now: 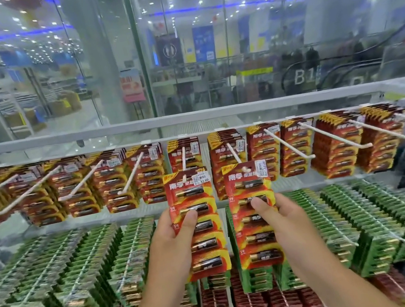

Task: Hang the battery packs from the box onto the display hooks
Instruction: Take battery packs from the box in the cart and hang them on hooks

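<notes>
The left hand [175,240] is gripping one red battery pack [198,223] and the right hand [282,220] another [254,214], fingers curled round each, both packs reaching the tips of the middle hooks [183,159] on the top rail [193,134]. Many packs are already hanging; these two aren't yet slid on, and the box is out of view.

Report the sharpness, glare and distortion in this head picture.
Head view: the two red battery packs, left and right, are sharp at centre in the left hand and right hand; the green hanging packs smear toward the edges; the white top rail bows from wide-angle distortion; ceiling lights speckle the glass.
</notes>
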Tool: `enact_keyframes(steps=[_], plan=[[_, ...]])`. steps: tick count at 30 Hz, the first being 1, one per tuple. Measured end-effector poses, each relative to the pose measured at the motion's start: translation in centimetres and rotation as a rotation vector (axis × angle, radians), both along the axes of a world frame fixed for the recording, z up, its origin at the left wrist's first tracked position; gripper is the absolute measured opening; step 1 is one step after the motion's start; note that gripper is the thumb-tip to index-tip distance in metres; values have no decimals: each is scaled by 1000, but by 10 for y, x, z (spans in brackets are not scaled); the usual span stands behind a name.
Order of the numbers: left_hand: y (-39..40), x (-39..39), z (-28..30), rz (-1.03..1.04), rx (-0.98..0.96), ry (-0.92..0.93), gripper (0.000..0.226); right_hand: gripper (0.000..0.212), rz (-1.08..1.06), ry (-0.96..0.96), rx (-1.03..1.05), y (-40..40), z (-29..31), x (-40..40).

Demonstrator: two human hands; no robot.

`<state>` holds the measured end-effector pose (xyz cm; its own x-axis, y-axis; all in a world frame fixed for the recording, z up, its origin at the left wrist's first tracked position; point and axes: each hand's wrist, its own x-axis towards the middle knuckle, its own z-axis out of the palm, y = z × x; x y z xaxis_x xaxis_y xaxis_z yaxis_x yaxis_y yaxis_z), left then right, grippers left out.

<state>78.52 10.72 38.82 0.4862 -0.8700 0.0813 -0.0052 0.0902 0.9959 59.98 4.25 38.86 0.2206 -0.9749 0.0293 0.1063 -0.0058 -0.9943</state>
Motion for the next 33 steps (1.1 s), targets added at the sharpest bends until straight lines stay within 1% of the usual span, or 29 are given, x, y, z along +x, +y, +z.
enact_keyframes(steps=[3, 6, 9, 11, 12, 14, 15, 16, 18, 20, 23, 24, 26, 27, 28, 31, 33], plan=[[-13, -3, 0, 43, 34, 16, 18, 18, 24, 33, 13, -14, -2, 1], [-31, 1, -1, 59, 37, 7, 21, 30, 18, 46, 26, -32, -4, 7], [-53, 10, 0, 63, 34, -5, 17, 36, -28, 86, 17, -57, -6, 18], [-71, 19, 2, 81, 71, -28, 17, 49, -68, 112, -4, -78, -7, 26], [-83, 25, 0, 84, 86, -42, 22, 52, -78, 122, -17, -87, -5, 30], [-102, 35, 0, 85, 62, -57, 31, 49, -100, 134, -24, -105, -2, 37], [-110, 37, 1, 76, 31, -69, 33, 41, -108, 139, -4, -114, -3, 39], [-117, 41, -1, 59, 7, -87, 38, 27, -109, 134, 5, -119, -4, 39], [-121, 39, 4, 47, 19, -110, 42, 18, -115, 151, -13, -124, -7, 42], [-134, 47, -9, 79, 41, -157, 30, 24, -147, 174, -34, -124, -11, 46], [-139, 52, -18, 136, 42, -219, 25, 22, -192, 162, -71, -126, -18, 51], [-139, 54, -21, 162, 43, -242, 25, 28, -204, 162, -83, -125, -20, 53], [-139, 59, -23, 203, 32, -267, 30, 49, -255, 177, -83, -124, -22, 55], [-140, 62, -26, 221, 30, -268, 34, 56, -276, 182, -77, -123, -24, 54], [-141, 65, -27, 230, 39, -270, 39, 58, -287, 195, -76, -124, -27, 53], [-129, 67, -35, 240, 68, -279, 50, 41, -316, 255, -76, -117, -36, 49], [-114, 62, -45, 201, 86, -261, 58, 34, -334, 262, -57, -105, -42, 44]])
